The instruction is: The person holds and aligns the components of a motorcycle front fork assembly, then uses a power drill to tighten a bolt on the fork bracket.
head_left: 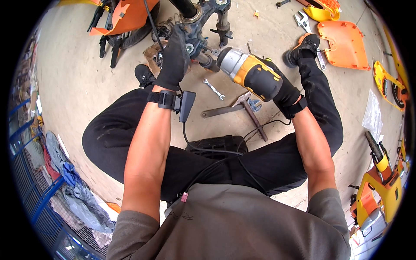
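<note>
My right hand [284,89], in a black glove, grips a yellow and grey power wrench [249,71]. Its nose points left at a dark metal fork assembly [201,30] standing on the concrete floor. My left hand [173,58], also gloved in black, is closed on the side of that assembly near the wrench's tip. A black band with a small device and cable sits on my left wrist. I am sitting with legs in black trousers spread around the work.
A spanner [213,89] and a hammer [251,112] lie on the floor between my legs. Orange body panels [344,41] lie at the right, another [125,17] at top left. A second wrench [302,19] lies at the top. Rags [76,190] and blue railing lie at the left.
</note>
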The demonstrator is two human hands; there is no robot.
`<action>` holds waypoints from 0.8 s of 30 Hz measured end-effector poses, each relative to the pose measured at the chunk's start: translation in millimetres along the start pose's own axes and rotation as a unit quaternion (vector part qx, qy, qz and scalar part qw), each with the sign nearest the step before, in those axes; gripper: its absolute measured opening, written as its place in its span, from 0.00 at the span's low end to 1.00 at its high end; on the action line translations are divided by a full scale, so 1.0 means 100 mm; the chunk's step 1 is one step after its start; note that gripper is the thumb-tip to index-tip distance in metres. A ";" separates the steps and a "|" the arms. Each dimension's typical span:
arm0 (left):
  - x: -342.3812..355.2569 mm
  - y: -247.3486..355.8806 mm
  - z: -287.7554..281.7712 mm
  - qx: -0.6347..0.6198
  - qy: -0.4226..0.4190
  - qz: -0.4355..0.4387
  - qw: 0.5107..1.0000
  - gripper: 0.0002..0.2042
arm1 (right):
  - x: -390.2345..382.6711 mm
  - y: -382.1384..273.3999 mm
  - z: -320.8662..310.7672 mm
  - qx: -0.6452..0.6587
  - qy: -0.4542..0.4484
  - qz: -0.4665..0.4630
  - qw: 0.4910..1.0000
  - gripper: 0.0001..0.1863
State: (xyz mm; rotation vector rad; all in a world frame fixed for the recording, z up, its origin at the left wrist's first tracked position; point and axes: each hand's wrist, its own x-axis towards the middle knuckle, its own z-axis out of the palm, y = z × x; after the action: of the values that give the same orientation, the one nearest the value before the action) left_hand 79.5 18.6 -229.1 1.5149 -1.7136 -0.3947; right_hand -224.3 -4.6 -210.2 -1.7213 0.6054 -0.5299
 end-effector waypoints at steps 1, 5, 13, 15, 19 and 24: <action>0.01 -0.05 0.03 -0.021 -0.011 -0.031 0.999 0.20 | -0.01 0.17 -0.04 -0.082 0.007 -0.068 0.994 0.28; -0.03 -0.06 0.04 -0.052 0.001 -0.047 0.998 0.20 | 0.08 0.01 -0.11 -0.030 -0.010 -0.031 0.999 0.29; 0.00 0.01 0.05 -0.031 -0.001 -0.022 0.999 0.19 | -0.19 0.45 -0.01 -0.229 0.013 -0.132 0.964 0.30; 0.00 0.03 0.02 -0.015 0.006 -0.006 1.000 0.19 | -0.12 0.37 0.00 -0.171 0.008 -0.116 0.978 0.30; 0.01 0.02 0.05 -0.055 -0.005 -0.060 0.997 0.20 | -0.03 0.19 -0.01 0.050 0.005 -0.036 0.998 0.31; -0.01 -0.05 0.06 -0.046 0.003 -0.040 0.998 0.21 | -0.03 0.08 -0.05 0.055 -0.013 -0.009 0.998 0.30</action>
State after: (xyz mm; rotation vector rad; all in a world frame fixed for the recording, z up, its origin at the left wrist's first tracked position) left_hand 78.7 16.7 -237.0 1.5195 -1.6108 -0.5039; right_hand -230.6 -7.5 -217.2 -1.6284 0.5341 -0.5423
